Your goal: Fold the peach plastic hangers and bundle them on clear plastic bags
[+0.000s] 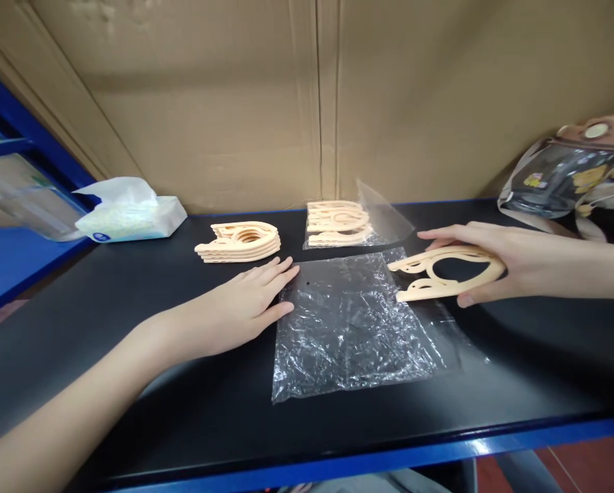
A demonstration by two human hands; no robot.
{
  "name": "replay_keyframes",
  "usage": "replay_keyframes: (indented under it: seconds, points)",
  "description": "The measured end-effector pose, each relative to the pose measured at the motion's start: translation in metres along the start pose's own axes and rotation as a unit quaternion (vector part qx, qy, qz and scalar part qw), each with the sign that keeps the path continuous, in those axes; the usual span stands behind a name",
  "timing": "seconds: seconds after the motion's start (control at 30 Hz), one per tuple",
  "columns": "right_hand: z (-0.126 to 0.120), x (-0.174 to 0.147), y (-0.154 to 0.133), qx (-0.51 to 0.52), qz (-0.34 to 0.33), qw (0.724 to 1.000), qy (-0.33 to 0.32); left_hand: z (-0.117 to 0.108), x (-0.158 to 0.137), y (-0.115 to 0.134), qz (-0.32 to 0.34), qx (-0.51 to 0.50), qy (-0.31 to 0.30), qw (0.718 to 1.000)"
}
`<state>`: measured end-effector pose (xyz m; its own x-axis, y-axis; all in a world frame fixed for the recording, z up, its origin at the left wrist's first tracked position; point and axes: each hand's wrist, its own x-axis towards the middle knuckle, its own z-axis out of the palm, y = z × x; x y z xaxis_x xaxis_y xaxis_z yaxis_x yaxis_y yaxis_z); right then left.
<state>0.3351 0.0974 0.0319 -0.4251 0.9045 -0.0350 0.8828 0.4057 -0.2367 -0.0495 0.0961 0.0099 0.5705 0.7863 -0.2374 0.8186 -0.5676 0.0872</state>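
A clear plastic bag (348, 322) lies flat on the black table in front of me. My left hand (250, 301) rests at its left edge, fingers stretched out and holding nothing. On the right, my right hand (492, 257) grips a cream folding hanger (443, 270) by its rounded end, thumb below and fingers above. The hanger's two arms point left over the bag's right edge. Beyond my left hand sits a stack of several similar folding hangers (240, 243). More cream hangers (338, 222) lie inside another clear bag (384, 216) at the back centre.
A tissue pack (132, 216) stands at the back left, beside a blue shelf frame (40, 137). At the back right is a clear water bottle (558, 174) with a strap. Cardboard (209, 103) walls off the table's back. A blue edge (389, 465) runs along the front.
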Motion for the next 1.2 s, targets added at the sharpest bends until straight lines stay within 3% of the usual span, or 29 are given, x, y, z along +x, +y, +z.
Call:
replay_keyframes:
  seconds: [0.17, 0.37, 0.6, 0.87, 1.2]
  points:
    - [0.015, 0.014, -0.014, -0.022, -0.062, 0.997, 0.031, 0.003, 0.001, 0.003, -0.004, -0.036, -0.044, 0.998]
    - [0.033, 0.020, -0.025, 0.018, -0.071, 0.996, 0.044, 0.007, 0.004, 0.008, 0.010, -0.072, -0.049, 0.996]
    - [0.045, 0.024, -0.025, 0.075, -0.118, 0.990, 0.024, 0.008, 0.003, 0.009, -0.036, -0.047, -0.042, 0.997]
    - [0.031, 0.016, 0.001, 0.035, -0.063, 0.997, -0.012, 0.009, 0.004, 0.010, -0.059, -0.017, -0.033, 0.998]
    - [0.053, 0.031, -0.043, 0.115, -0.078, 0.987, 0.083, 0.007, 0.003, 0.012, -0.056, -0.032, -0.016, 0.998]
